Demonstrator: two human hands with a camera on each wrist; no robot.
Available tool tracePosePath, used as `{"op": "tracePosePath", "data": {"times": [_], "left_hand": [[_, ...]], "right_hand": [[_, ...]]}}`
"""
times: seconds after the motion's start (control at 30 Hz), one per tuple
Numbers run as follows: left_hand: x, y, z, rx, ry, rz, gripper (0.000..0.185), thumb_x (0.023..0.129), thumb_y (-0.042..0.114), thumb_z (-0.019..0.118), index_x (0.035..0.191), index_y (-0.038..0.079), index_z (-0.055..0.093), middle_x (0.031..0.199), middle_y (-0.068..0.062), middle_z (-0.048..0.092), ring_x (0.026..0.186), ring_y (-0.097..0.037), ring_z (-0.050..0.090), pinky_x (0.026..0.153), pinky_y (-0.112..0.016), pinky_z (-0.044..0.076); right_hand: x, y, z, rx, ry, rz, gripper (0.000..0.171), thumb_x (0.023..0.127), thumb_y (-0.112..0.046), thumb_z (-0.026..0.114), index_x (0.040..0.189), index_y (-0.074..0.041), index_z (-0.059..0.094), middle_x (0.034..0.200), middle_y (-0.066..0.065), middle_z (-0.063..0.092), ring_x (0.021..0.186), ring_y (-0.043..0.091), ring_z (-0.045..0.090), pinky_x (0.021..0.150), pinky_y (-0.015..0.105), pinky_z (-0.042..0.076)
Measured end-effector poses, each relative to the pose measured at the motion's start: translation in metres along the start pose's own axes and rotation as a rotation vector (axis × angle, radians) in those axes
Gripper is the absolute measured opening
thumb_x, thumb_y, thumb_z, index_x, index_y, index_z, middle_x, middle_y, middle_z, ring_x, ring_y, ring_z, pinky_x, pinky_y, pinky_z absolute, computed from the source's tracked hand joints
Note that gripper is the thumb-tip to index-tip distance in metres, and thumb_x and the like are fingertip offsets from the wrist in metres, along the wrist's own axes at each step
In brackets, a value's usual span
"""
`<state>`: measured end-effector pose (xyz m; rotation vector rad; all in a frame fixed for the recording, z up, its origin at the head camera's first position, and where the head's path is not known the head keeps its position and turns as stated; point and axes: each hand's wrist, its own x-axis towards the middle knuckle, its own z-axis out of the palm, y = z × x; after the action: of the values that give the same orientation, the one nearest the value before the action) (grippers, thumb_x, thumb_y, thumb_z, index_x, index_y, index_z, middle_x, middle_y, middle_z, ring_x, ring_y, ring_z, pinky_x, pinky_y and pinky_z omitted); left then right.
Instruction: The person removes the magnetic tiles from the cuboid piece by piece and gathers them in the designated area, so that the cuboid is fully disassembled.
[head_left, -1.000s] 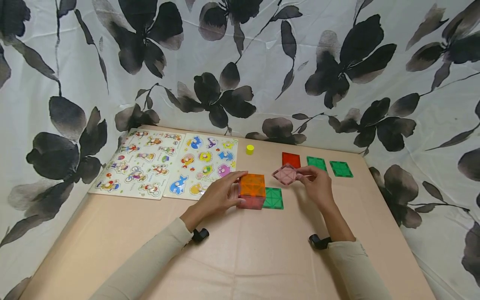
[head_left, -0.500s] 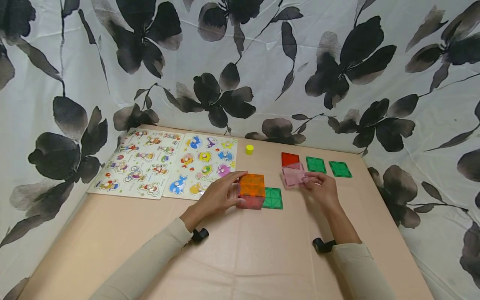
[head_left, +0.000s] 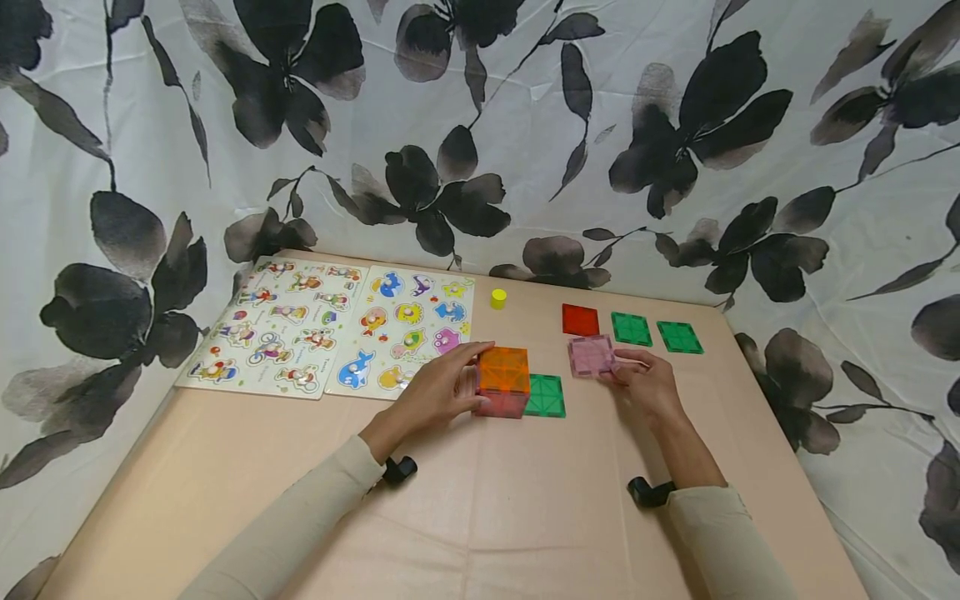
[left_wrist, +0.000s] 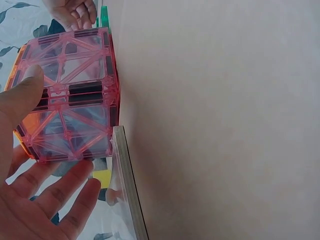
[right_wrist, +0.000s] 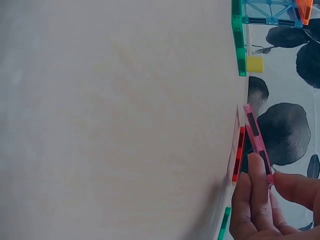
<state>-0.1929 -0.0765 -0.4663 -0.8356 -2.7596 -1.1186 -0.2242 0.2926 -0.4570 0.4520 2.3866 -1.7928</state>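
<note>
In my head view, the left hand [head_left: 431,390] grips an orange-topped cube [head_left: 504,382] on the bench [head_left: 525,508], beside a green tile [head_left: 546,397]; the right hand [head_left: 648,387] holds a pink tile [head_left: 591,357] near a red one [head_left: 581,319]. On the left wrist, I see the thumb [left_wrist: 29,92] against the cube, fingers [left_wrist: 70,185] parted. On the right, fingers pinch the pink tile above the bench.

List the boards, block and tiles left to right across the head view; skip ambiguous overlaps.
Left picture board → right picture board → orange-topped block → nearest green tile → red tile → middle green tile → rightmost green tile.
</note>
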Motion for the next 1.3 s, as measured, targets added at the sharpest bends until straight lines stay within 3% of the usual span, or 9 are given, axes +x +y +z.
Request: {"op": "tracePosePath", "data": {"times": [0.3, 0.53, 0.73, 0.93, 1.07, 1.3], "left_hand": [[0.000, 0.001, 0.000, 0.012, 0.007, 0.005, 0.084, 0.083, 0.035, 0.081, 0.153, 0.025, 0.037, 0.153, 0.004, 0.045, 0.138, -0.020, 0.047, 0.113, -0.046, 0.042], [0.000, 0.001, 0.001, 0.006, 0.007, 0.004, 0.084, 0.083, 0.036, 0.081, 0.153, 0.024, 0.038, 0.153, 0.004, 0.045, 0.137, -0.020, 0.048, 0.113, -0.046, 0.043], [0.001, 0.000, 0.001, 0.010, 0.014, 0.024, 0.083, 0.083, 0.038, 0.081, 0.153, 0.024, 0.038, 0.152, 0.003, 0.046, 0.136, -0.021, 0.049, 0.112, -0.047, 0.044], [0.001, 0.000, 0.000, 0.001, 0.018, 0.017, 0.084, 0.082, 0.038, 0.082, 0.153, 0.023, 0.039, 0.151, 0.004, 0.047, 0.135, -0.020, 0.050, 0.112, -0.046, 0.044], [0.002, 0.001, 0.000, -0.006, 0.016, 0.007, 0.084, 0.082, 0.036, 0.082, 0.153, 0.023, 0.039, 0.152, 0.005, 0.047, 0.135, -0.020, 0.050, 0.111, -0.046, 0.045], [0.002, 0.002, 0.000, -0.005, 0.004, -0.011, 0.083, 0.083, 0.035, 0.081, 0.153, 0.026, 0.038, 0.153, 0.006, 0.045, 0.135, -0.020, 0.050, 0.111, -0.046, 0.045]], "right_hand": [[-0.002, -0.004, 0.001, 0.005, -0.031, 0.062, 0.042, 0.103, -0.008, 0.052, 0.144, -0.004, 0.047, 0.131, 0.026, 0.061, 0.108, 0.029, 0.071, 0.099, 0.034, 0.051], [-0.005, -0.002, 0.000, -0.089, -0.023, 0.041, 0.044, 0.101, -0.010, 0.055, 0.144, -0.006, 0.047, 0.129, 0.023, 0.064, 0.104, 0.028, 0.073, 0.096, 0.035, 0.054], [-0.011, -0.003, 0.000, -0.206, 0.012, -0.050, 0.045, 0.097, -0.010, 0.064, 0.141, -0.010, 0.053, 0.132, 0.017, 0.063, 0.109, 0.030, 0.070, 0.091, 0.033, 0.057], [-0.018, -0.009, 0.013, -0.385, -0.080, -0.237, 0.050, 0.089, -0.021, 0.076, 0.135, -0.014, 0.059, 0.127, 0.012, 0.067, 0.108, 0.028, 0.064, 0.085, 0.022, 0.056], [-0.023, -0.010, 0.027, -0.429, -0.172, -0.269, 0.054, 0.084, -0.024, 0.081, 0.133, -0.015, 0.059, 0.126, 0.010, 0.066, 0.109, 0.027, 0.063, 0.090, 0.031, 0.058], [-0.026, -0.010, 0.049, -0.566, -0.288, -0.341, 0.061, 0.079, -0.019, 0.085, 0.135, -0.019, 0.061, 0.136, 0.002, 0.061, 0.127, 0.030, 0.053, 0.104, 0.051, 0.050]]}}
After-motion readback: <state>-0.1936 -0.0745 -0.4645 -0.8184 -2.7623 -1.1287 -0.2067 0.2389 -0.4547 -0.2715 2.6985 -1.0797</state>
